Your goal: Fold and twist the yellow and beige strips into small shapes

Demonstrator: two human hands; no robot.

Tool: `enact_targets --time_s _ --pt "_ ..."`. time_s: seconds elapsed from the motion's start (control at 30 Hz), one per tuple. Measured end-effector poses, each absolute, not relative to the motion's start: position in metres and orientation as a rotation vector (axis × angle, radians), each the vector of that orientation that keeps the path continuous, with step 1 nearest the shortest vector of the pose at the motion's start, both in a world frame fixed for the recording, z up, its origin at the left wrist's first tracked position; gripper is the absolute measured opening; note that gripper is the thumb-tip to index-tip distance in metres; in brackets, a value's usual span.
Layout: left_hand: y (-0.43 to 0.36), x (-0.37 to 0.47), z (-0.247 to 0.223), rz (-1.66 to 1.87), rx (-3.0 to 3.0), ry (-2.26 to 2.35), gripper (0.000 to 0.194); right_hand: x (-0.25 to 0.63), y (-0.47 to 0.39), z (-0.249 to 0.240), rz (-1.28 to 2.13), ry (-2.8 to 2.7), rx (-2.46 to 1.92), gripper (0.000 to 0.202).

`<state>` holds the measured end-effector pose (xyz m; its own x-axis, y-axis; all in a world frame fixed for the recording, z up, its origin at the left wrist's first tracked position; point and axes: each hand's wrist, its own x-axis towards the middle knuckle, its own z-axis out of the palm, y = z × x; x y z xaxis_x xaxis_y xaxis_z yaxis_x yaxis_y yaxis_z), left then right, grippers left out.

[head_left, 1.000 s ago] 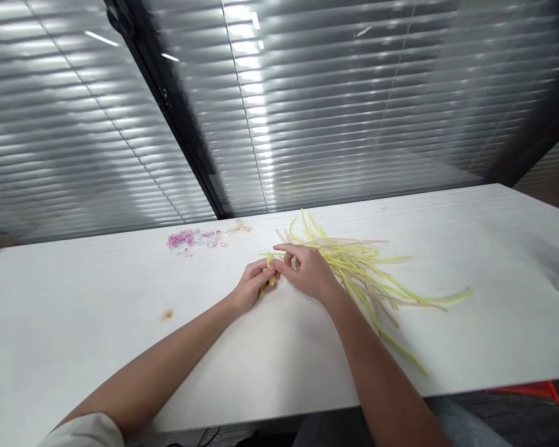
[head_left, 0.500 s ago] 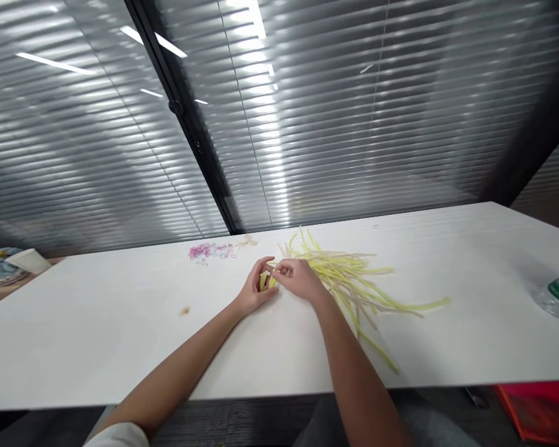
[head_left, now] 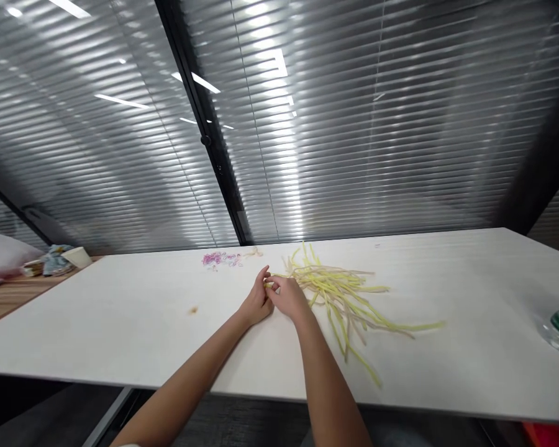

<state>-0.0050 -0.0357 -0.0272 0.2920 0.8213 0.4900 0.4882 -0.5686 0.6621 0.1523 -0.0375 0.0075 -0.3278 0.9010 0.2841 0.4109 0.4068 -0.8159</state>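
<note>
"Head cam question: what are our hands doing?"

"Our right hand [head_left: 286, 297] pinches a bit of yellow strand [head_left: 268, 285], right up against our left hand [head_left: 257, 303]. The left's fingers look bent, but they're partly hidden, so we can't tell if they grip."

"Tips for us?"

"Strand's between our hands, just beside the loose pile [head_left: 326, 282] on the white table [head_left: 121, 310]. We'd pinch lightly, steady it with the left, and avoid snagging other strands."
</note>
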Motion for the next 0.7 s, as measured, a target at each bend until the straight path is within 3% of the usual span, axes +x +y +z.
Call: enact_targets --time_s 0.23,0.4,0.57,0.7 --pt "-0.030 -0.007 -0.037 1.225 2.458 1.033 0.080 0.149 -0.029 -0.007 0.969 -1.853 -1.023 0.023" --pt "-0.037 -0.010 -0.029 1.128 2.423 1.323 0.078 0.150 -0.027 -0.009 0.920 -1.805 -0.997 0.016" --pt "-0.049 -0.021 -0.011 0.775 2.413 1.604 0.043 0.157 -0.024 -0.010 0.875 -1.722 -1.045 0.015" --pt "-0.053 -0.021 -0.006 0.693 2.392 1.643 0.036 0.158 -0.022 -0.011 0.859 -1.675 -1.041 0.016"
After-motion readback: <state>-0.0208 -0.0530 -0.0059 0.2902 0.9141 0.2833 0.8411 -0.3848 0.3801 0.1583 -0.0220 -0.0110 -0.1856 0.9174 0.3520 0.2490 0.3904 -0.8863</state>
